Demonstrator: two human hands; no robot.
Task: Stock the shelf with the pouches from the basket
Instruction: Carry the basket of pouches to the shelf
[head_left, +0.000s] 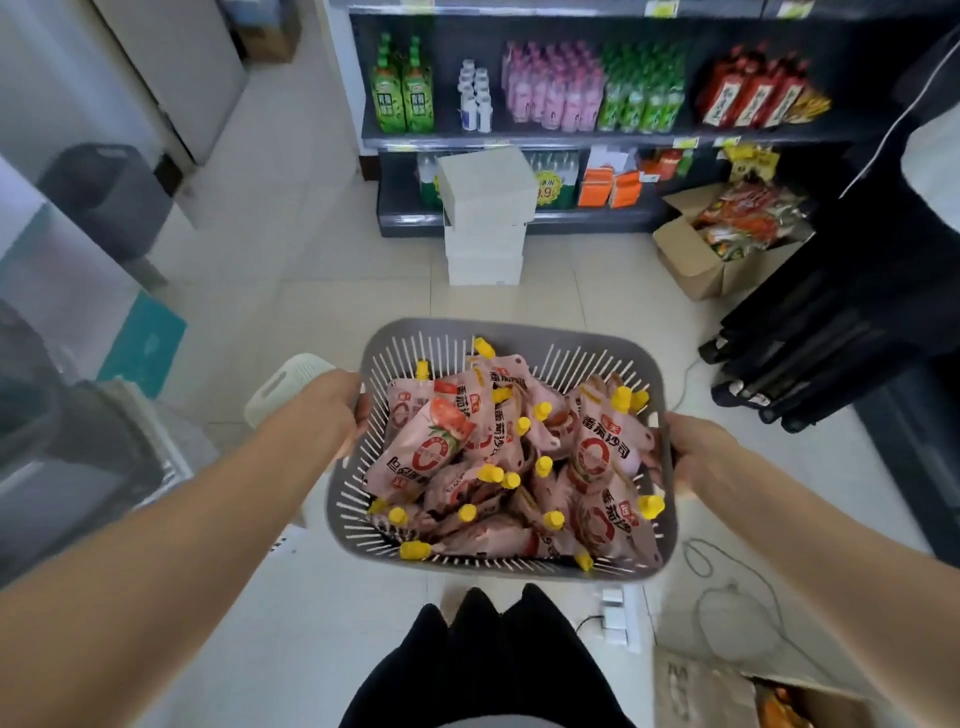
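We hold the grey basket (511, 332) of pink pouches (597, 457) above the floor, left hand (340, 402) and right hand (693, 457) each closed on a side rim, facing the shelf (519, 137).

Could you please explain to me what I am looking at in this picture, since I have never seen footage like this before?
There is no machine here: a person wears a wide-angle camera on the head, so the single picture looks forward and down along both bare arms. The left hand and the right hand each grip one side of a grey slatted basket, carried above the tiled floor. The basket is full of pink pouches with yellow caps, piled loosely. Ahead stands a dark shelf already holding green, pink and red drinks. In front of it sit a stack of white boxes and an open cardboard box of snack packets. No pouch has been taken out yet by the look of it; both hands are busy with the basket.
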